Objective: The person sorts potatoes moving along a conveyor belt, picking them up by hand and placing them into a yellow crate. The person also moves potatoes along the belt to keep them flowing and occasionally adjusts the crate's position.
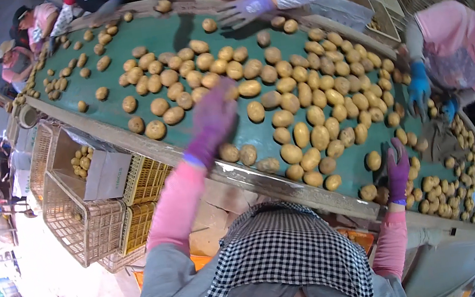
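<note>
A green conveyor belt (111, 86) carries many loose potatoes (315, 116) past me. My left hand (216, 114), in a purple glove and blurred, reaches over the belt's middle; its fingertips are at a potato (231, 91), and whether they grip it cannot be told. Near the belt's close edge on the right is my right hand (397, 168), also purple-gloved, upright with its fingers pointing away from me. A single potato (373, 160) lies just left of it, and others lie by its wrist. The right palm is turned partly out of sight.
A metal and wood rail (251, 176) edges the belt in front of me. Plastic crates (86, 217) stand below it at left, one with potatoes. Across the belt a co-worker's gloved hand (247, 10) rests near the far rail; another co-worker's blue gloves (418, 87) are at the right.
</note>
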Tool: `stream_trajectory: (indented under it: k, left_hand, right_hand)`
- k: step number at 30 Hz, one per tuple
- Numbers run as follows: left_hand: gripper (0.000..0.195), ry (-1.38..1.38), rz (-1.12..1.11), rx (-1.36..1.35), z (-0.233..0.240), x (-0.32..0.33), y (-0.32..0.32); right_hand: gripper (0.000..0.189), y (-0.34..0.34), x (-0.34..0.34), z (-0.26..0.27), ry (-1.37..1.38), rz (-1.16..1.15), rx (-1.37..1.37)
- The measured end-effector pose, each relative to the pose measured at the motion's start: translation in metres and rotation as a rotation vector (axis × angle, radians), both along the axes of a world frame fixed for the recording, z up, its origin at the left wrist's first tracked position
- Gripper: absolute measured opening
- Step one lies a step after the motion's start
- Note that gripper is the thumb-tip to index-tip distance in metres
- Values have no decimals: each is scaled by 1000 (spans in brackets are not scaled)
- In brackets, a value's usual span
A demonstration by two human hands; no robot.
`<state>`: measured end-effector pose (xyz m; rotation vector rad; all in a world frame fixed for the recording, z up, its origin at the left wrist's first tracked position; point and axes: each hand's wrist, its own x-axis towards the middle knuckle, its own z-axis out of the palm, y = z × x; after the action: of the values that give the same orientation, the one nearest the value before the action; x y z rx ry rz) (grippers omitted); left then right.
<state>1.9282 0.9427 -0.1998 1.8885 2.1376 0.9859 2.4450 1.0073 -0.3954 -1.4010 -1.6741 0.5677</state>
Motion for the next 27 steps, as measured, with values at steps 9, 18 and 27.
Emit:
stream_trajectory:
  k: [9, 18, 27]
  left_hand:
    - [41, 511, 95, -549, -44, 62, 54]
    - [76, -212, -57, -509, -46, 82, 13]
    - [69, -665, 2, -563, -47, 124, -19]
  right_hand:
    - [40, -75, -13, 92, 43, 0, 111]
    - [35, -59, -41, 111, 300, 291, 20]
    - [50, -51, -116, 76, -279, 713, 262]
